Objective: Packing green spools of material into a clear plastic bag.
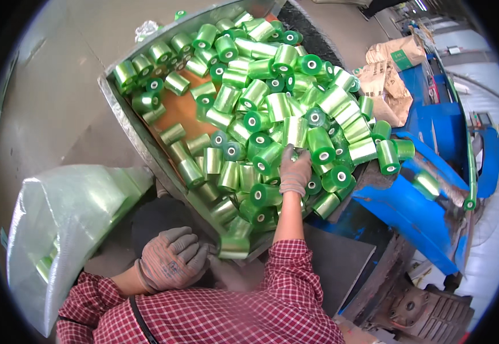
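Observation:
Rolls of shiny green film [255,94] with white cores lie heaped in a large metal-edged bin [140,135]. My right hand [295,172], in a grey-and-orange work glove, reaches into the heap. Its fingers close around the lower end of a green film roll [295,131], partly hiding that end. My left hand [172,258], gloved the same way, is curled close to my body, outside the bin's near edge. Its back faces up, so whatever its fingers may hold is hidden. A clear plastic bag [60,229] with green rolls inside stands to its left.
Torn brown paper sacks [384,86] lie beyond the bin's right side. Bent blue metal panels [410,212] and a greasy motor housing [418,309] are at the right. A few rolls sit on the bin's right edge, including one green roll [388,157].

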Demonstrator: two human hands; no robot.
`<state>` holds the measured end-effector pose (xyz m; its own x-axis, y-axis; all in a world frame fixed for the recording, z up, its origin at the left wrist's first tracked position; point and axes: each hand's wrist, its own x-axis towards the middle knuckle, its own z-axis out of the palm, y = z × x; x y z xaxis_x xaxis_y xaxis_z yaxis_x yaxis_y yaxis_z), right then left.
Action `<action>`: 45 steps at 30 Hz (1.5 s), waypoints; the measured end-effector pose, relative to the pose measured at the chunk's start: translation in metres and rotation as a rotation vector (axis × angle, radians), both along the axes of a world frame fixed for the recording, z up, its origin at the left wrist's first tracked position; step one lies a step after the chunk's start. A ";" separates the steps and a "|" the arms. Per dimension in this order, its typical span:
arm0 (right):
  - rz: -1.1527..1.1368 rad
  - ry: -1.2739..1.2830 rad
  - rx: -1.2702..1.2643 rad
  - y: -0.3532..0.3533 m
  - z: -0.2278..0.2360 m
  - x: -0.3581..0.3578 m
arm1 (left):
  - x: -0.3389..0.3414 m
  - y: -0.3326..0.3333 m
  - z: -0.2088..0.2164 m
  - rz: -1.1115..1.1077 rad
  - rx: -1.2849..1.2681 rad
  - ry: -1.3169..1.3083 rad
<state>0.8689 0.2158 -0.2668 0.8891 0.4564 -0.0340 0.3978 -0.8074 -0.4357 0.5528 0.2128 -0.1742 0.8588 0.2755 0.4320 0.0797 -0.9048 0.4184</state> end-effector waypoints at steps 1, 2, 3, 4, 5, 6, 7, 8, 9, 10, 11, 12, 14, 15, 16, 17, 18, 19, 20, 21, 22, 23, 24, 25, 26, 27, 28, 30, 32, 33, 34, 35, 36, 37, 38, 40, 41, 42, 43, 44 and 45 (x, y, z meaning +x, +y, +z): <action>-0.051 0.056 -0.025 -0.008 -0.018 0.008 | 0.007 0.000 0.000 -0.004 -0.029 -0.019; -0.097 0.133 -0.046 -0.007 -0.023 -0.002 | 0.008 0.001 0.002 -0.026 0.004 -0.021; -0.134 0.145 -0.176 0.004 -0.024 -0.005 | 0.009 0.000 0.002 -0.049 0.040 -0.025; -0.142 0.111 -0.167 0.010 -0.024 -0.017 | 0.008 0.001 0.001 -0.055 0.065 -0.029; -0.146 0.074 -0.148 0.020 -0.024 -0.030 | 0.005 0.002 0.000 -0.049 0.067 -0.027; -0.002 0.139 -0.128 0.021 -0.017 -0.045 | 0.004 0.004 0.000 -0.052 0.037 -0.010; 0.147 0.202 -0.104 0.019 -0.014 -0.063 | 0.002 0.004 0.000 -0.050 0.009 0.006; 0.277 0.257 -0.142 0.017 -0.035 -0.081 | 0.003 0.002 0.002 -0.059 0.016 -0.004; 0.397 0.302 -0.180 0.017 -0.057 -0.097 | 0.006 0.001 0.003 -0.092 0.040 -0.013; 0.516 0.290 -0.287 0.023 -0.054 -0.119 | 0.007 0.003 0.001 -0.113 0.072 -0.010; 0.646 0.278 -0.388 0.031 -0.049 -0.136 | 0.007 0.002 -0.001 -0.101 0.046 0.028; 0.719 -0.162 -0.130 0.032 -0.042 -0.132 | 0.008 0.005 -0.003 -0.122 0.066 0.036; 0.669 -0.165 0.245 0.065 -0.006 -0.066 | 0.001 0.003 -0.006 -0.114 0.056 0.095; 0.615 -0.236 0.494 0.073 -0.002 -0.008 | -0.003 0.004 -0.006 -0.078 0.057 0.055; 0.509 -0.318 0.358 0.070 0.050 0.053 | 0.000 0.005 -0.001 -0.063 0.060 -0.023; 0.370 -0.323 0.301 0.088 0.086 0.089 | -0.002 0.004 0.000 -0.050 0.056 -0.003; 0.244 -0.426 0.007 0.086 0.100 0.177 | 0.001 0.002 0.000 -0.056 -0.003 -0.032; 0.407 -0.477 -0.217 0.077 0.103 0.241 | 0.001 0.003 0.000 -0.039 -0.055 -0.025; 0.388 -0.302 -0.319 0.061 0.110 0.294 | 0.002 0.006 0.000 -0.081 -0.069 -0.012; 0.366 -0.124 -0.420 0.050 0.106 0.330 | 0.005 0.009 -0.003 -0.071 -0.073 -0.017; 0.363 -0.136 -0.430 0.042 0.090 0.352 | 0.008 0.012 -0.006 -0.108 -0.066 -0.057; 0.377 -0.214 -0.633 0.032 0.071 0.370 | 0.008 0.014 -0.007 -0.146 -0.058 -0.097; 0.390 -0.287 -0.831 0.027 0.063 0.378 | 0.009 0.017 -0.011 -0.170 -0.034 -0.106; 0.546 -0.284 -0.944 0.067 0.062 0.303 | 0.006 0.020 -0.014 -0.136 -0.035 -0.049; 0.527 -0.303 -0.892 0.065 0.075 0.310 | 0.005 0.020 -0.013 -0.129 -0.012 -0.062; 0.510 -0.313 -0.842 0.059 0.086 0.317 | 0.004 0.018 -0.008 -0.123 0.006 -0.068; 0.588 -0.350 -0.673 0.056 0.089 0.292 | 0.007 0.014 -0.004 -0.070 -0.045 -0.058; 0.450 -0.180 -0.279 0.073 0.091 0.152 | 0.006 0.009 0.000 -0.065 -0.047 -0.032; 0.518 -0.310 -0.209 0.058 0.032 0.066 | 0.009 0.017 0.000 -0.141 -0.010 -0.021; 0.594 -0.419 -0.308 0.057 0.011 0.019 | 0.010 0.013 -0.006 -0.137 -0.013 -0.062; 0.758 -0.177 -0.449 0.049 -0.016 -0.013 | 0.011 0.011 -0.008 -0.170 0.007 -0.062; 0.908 0.050 -0.600 0.042 -0.030 -0.043 | 0.010 0.012 -0.011 -0.198 0.023 -0.051; 0.980 0.024 -0.473 0.041 -0.012 -0.071 | 0.005 0.017 -0.012 -0.184 0.036 -0.036; 0.989 -0.070 -0.345 0.055 0.004 -0.068 | 0.000 0.016 -0.010 -0.172 0.025 -0.013; 0.979 -0.162 -0.235 0.068 0.024 -0.047 | -0.002 0.012 -0.005 -0.172 0.000 -0.004; 0.611 -0.253 0.015 0.084 0.064 0.006 | -0.005 0.006 -0.002 -0.144 -0.022 0.012; 0.531 -0.367 -0.024 0.099 0.079 0.037 | -0.005 0.008 -0.002 -0.096 -0.006 0.034; 0.393 -0.360 -0.246 0.109 0.089 0.075 | -0.005 0.013 0.000 -0.128 -0.013 0.032; 0.254 -0.217 -0.429 0.111 0.077 0.134 | -0.002 0.015 -0.002 -0.133 -0.019 0.017; 0.208 -0.008 -0.487 0.098 0.058 0.187 | 0.001 0.016 -0.005 -0.141 -0.019 -0.033; 0.163 0.206 -0.540 0.091 0.038 0.220 | 0.002 0.016 -0.005 -0.146 -0.018 -0.078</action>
<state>1.0884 0.3064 -0.2290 0.7598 0.4564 -0.4629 0.4859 -0.8718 -0.0621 0.5551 0.2292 -0.1794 0.8543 0.1584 0.4951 -0.0853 -0.8968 0.4341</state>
